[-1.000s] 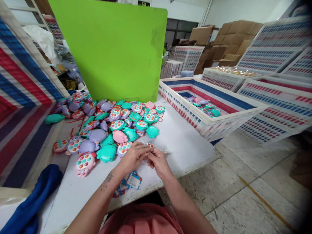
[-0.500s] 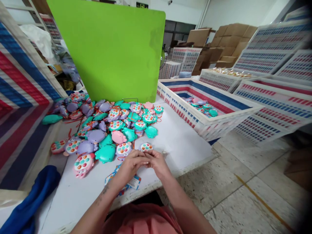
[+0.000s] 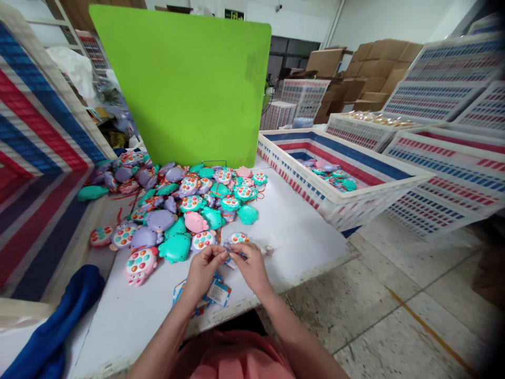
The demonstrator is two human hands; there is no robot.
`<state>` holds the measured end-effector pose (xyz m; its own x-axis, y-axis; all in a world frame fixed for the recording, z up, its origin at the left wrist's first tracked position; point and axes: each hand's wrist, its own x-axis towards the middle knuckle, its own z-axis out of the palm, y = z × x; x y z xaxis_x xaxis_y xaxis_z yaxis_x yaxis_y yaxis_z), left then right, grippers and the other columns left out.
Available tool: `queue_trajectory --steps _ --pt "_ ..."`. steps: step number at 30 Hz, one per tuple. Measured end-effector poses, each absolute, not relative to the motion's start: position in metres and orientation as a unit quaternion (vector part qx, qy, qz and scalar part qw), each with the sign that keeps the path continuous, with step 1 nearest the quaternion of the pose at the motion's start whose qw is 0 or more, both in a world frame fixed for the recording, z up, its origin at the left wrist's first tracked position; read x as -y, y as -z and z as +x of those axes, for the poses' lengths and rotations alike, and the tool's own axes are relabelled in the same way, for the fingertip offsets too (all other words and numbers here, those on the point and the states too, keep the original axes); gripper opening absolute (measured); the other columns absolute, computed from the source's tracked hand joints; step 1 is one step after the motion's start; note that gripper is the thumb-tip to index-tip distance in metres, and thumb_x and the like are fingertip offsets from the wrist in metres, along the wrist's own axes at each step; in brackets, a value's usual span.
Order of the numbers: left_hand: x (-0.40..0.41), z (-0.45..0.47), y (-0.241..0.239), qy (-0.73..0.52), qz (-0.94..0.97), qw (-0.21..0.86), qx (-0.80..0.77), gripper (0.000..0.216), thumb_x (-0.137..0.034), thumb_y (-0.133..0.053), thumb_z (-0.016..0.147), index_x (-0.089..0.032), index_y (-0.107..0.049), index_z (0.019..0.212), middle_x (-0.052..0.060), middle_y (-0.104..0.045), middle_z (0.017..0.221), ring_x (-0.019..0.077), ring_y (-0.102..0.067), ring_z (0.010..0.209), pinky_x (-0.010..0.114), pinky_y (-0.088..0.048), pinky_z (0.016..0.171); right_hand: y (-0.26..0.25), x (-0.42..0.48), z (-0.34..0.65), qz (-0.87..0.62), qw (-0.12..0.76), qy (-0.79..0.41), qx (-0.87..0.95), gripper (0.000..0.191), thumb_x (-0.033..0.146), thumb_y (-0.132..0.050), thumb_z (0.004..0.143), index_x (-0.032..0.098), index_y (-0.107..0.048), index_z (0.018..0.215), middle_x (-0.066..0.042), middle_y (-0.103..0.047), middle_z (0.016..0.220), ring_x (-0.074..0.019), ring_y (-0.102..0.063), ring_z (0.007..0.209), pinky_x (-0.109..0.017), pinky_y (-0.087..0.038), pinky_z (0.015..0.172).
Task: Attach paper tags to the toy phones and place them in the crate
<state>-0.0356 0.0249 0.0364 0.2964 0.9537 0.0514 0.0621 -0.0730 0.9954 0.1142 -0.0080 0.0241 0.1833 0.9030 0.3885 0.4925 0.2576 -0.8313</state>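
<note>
My left hand [image 3: 205,267] and my right hand [image 3: 250,267] meet fingertip to fingertip above the front of the table, both closed in a pinch. A small blue-and-white card tag [image 3: 231,262] shows just under the right fingertips. What the left fingers pinch is too small to make out. Right behind the hands lies a purple animal-shaped toy [image 3: 238,238] with coloured dots, partly covered by the fingers. More printed card tags [image 3: 218,292] lie on the table below the left hand. A metal ring [image 3: 269,250] rests beside the right hand.
A heap of purple, green and pink toys [image 3: 175,247] spreads over the white table [image 3: 292,226]. Behind it stands a green board [image 3: 197,89]. A striped-lined crate [image 3: 335,197] with toys stands at right, another [image 3: 43,173] at left. A blue cloth [image 3: 59,316] hangs at front left.
The hands, clasped together before, have drawn slightly apart into fingertip pinches. The card tag now shows beneath the fingers. The whole view has shifted slightly.
</note>
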Motion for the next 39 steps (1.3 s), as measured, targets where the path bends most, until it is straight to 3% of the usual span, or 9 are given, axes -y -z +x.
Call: queue_trajectory --steps 6,22,29,34,39 --pt "-0.024 -0.037 -0.038 -0.421 0.629 0.494 -0.428 0.022 -0.038 -0.058 0.078 -0.016 -0.059 0.083 -0.001 -0.059 0.072 0.0127 -0.052 0.066 0.023 -0.042 0.061 -0.027 0.011 0.108 -0.569 0.524 -0.205 0.600 0.006 0.020 -0.060 0.077 0.021 -0.066 0.079 -0.004 -0.066 0.083 -0.0201 -0.057 0.090 -0.034 -0.041 0.085" --pt "-0.025 -0.038 -0.035 -0.427 0.612 0.523 -0.411 0.019 -0.034 -0.062 0.075 -0.016 -0.058 0.080 -0.002 -0.056 0.071 0.0118 -0.051 0.066 0.023 -0.041 0.063 -0.030 0.013 0.105 -0.569 0.507 -0.186 0.620 0.008 0.018 -0.057 0.077 0.021 -0.064 0.074 -0.003 -0.064 0.076 -0.0199 -0.056 0.084 -0.033 -0.040 0.082" --pt "-0.024 -0.040 -0.040 -0.392 0.636 0.523 -0.409 0.018 -0.033 -0.060 0.075 -0.015 -0.057 0.075 -0.003 -0.053 0.063 0.0106 -0.048 0.058 0.022 -0.039 0.057 -0.033 0.013 0.106 -0.559 0.496 -0.176 0.640 0.007 0.018 -0.056 0.079 0.021 -0.062 0.076 -0.003 -0.064 0.079 -0.0201 -0.054 0.087 -0.034 -0.037 0.083" --pt "-0.029 -0.046 -0.053 -0.342 0.702 0.459 -0.423 0.012 -0.026 -0.056 0.077 -0.016 -0.059 0.072 -0.002 -0.056 0.061 0.0120 -0.051 0.059 0.022 -0.040 0.058 -0.038 0.012 0.101 -0.550 0.486 -0.162 0.660 0.008 0.017 -0.055 0.079 0.020 -0.058 0.072 -0.002 -0.061 0.076 -0.0200 -0.051 0.086 -0.035 -0.035 0.083" --pt "-0.035 -0.050 -0.058 -0.386 0.724 0.352 -0.451 0.018 -0.033 -0.057 0.078 -0.017 -0.064 0.084 0.004 -0.064 0.084 0.0165 -0.057 0.075 0.027 -0.045 0.069 -0.048 -0.013 0.113 -0.519 0.531 -0.274 0.611 0.006 0.022 -0.051 0.081 0.021 -0.056 0.077 -0.001 -0.060 0.078 -0.0178 -0.054 0.079 -0.031 -0.041 0.072"
